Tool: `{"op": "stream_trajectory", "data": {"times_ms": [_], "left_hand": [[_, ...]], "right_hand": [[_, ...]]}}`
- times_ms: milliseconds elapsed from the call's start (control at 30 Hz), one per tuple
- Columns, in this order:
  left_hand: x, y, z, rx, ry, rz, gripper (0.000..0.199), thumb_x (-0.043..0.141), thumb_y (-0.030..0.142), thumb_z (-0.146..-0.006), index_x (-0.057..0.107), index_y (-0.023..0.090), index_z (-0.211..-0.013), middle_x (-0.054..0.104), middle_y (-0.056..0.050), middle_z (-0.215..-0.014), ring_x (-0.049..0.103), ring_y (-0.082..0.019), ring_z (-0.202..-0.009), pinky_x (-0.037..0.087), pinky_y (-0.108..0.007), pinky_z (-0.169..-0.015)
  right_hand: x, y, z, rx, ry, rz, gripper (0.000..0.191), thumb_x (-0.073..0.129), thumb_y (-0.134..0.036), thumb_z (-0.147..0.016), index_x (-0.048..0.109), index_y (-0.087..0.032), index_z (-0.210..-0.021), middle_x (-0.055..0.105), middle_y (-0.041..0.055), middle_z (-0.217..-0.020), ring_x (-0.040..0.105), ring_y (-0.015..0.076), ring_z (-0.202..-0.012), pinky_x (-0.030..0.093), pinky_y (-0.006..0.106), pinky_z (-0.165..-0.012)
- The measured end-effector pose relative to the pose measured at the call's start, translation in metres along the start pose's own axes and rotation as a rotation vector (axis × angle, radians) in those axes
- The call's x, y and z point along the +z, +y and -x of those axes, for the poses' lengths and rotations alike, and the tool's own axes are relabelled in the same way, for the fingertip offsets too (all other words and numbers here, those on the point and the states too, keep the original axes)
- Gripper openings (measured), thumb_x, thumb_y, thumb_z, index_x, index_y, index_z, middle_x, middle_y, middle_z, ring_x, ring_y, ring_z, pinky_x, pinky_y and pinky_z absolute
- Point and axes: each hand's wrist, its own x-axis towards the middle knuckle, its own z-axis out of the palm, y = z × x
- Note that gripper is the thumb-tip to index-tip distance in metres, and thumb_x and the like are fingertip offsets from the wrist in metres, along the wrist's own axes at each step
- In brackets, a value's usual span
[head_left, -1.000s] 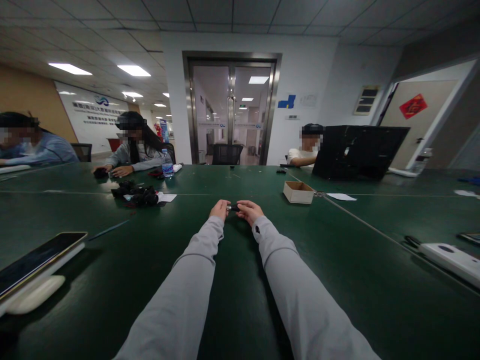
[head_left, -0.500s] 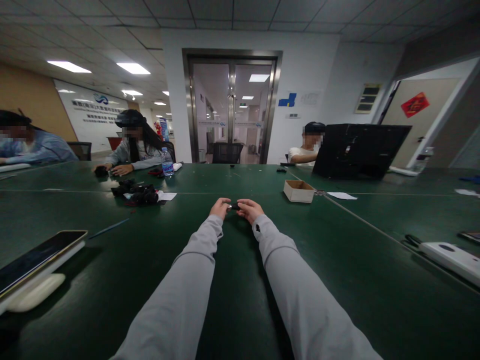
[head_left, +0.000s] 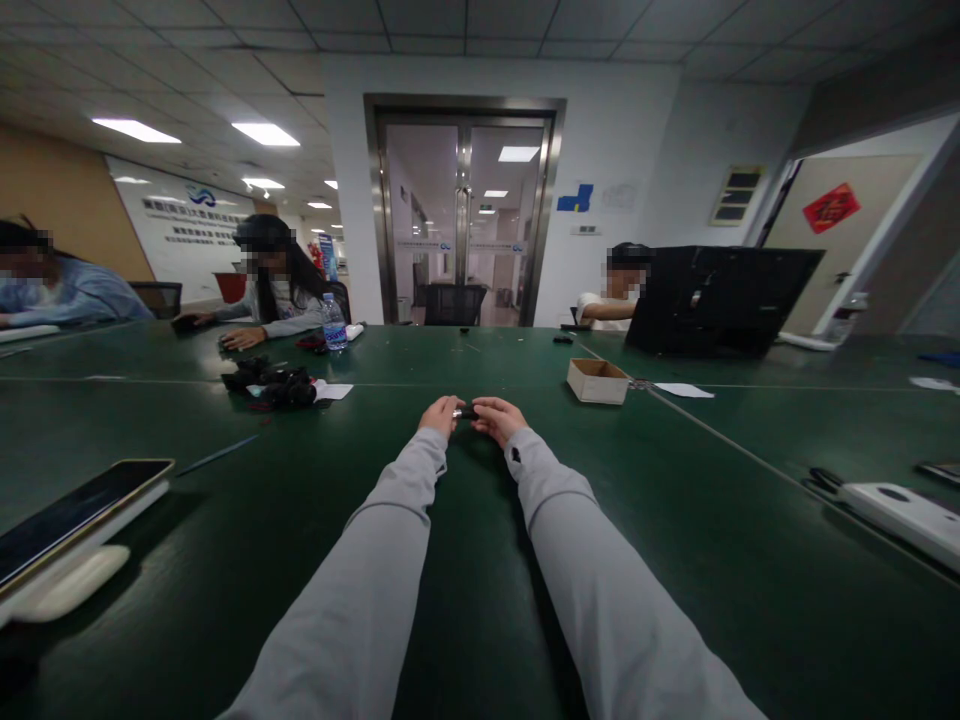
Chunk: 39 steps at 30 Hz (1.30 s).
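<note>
Over the green table [head_left: 480, 520], my left hand [head_left: 439, 416] and my right hand [head_left: 499, 420] face each other with both arms stretched forward. Between them is a small black object with a silvery end [head_left: 466, 412], too small to tell its kind. The fingers of my left hand pinch its silvery end. My right hand grips the black end from the other side. Fingers partly cover the object at both ends.
An open box [head_left: 598, 383] stands right of my hands. Black camera-like items [head_left: 274, 384] and a water bottle [head_left: 334, 323] lie left. Nearer are a phone [head_left: 82, 515] and a power strip [head_left: 907, 518]. A monitor [head_left: 720, 300] and several people are beyond.
The silvery part between my fingers shows a little longer now, while my hands stay nearly in place. Across the table, a person's hands have moved apart.
</note>
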Motion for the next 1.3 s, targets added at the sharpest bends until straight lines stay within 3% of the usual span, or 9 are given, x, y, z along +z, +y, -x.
{"op": "stream_trajectory", "data": {"times_ms": [233,367,667,1300], "left_hand": [[0.0,0.005,0.004,-0.018,-0.022,0.044,0.029,0.035,0.03,-0.078,0.06,0.015,-0.085,0.04,0.004,-0.04,0.037,-0.008,-0.037,0.03,-0.018,-0.041],[0.0,0.007,0.005,-0.075,-0.005,0.034,0.024,0.043,0.021,-0.07,0.059,0.017,-0.089,0.046,0.005,-0.047,0.038,-0.007,-0.038,0.029,-0.017,-0.039],[-0.001,0.005,0.004,-0.061,0.028,-0.003,0.028,0.041,0.018,-0.068,0.06,0.018,-0.088,0.049,0.004,-0.05,0.041,-0.007,-0.04,0.031,-0.017,-0.04],[-0.001,0.015,0.01,-0.059,0.006,0.045,0.023,0.042,0.022,-0.072,0.058,0.017,-0.088,0.046,0.005,-0.047,0.039,-0.007,-0.037,0.029,-0.017,-0.038]], "right_hand": [[0.0,0.0,0.0,0.001,0.024,0.012,0.012,0.061,-0.004,-0.067,0.06,-0.012,-0.076,0.061,0.0025,-0.055,0.059,0.0118,-0.046,0.049,0.016,-0.041],[0.0,0.0,0.0,-0.006,0.049,-0.001,0.012,0.062,-0.004,-0.066,0.06,-0.013,-0.075,0.06,0.002,-0.054,0.059,0.0122,-0.046,0.049,0.017,-0.041],[0.0,0.0,0.0,-0.018,0.048,-0.004,0.012,0.061,-0.004,-0.065,0.06,-0.013,-0.073,0.059,0.0013,-0.052,0.058,0.0121,-0.045,0.048,0.017,-0.04],[0.002,-0.002,0.003,-0.013,0.044,0.007,0.013,0.058,-0.003,-0.064,0.06,-0.013,-0.073,0.06,0.0015,-0.054,0.057,0.0115,-0.045,0.047,0.017,-0.04]]}}
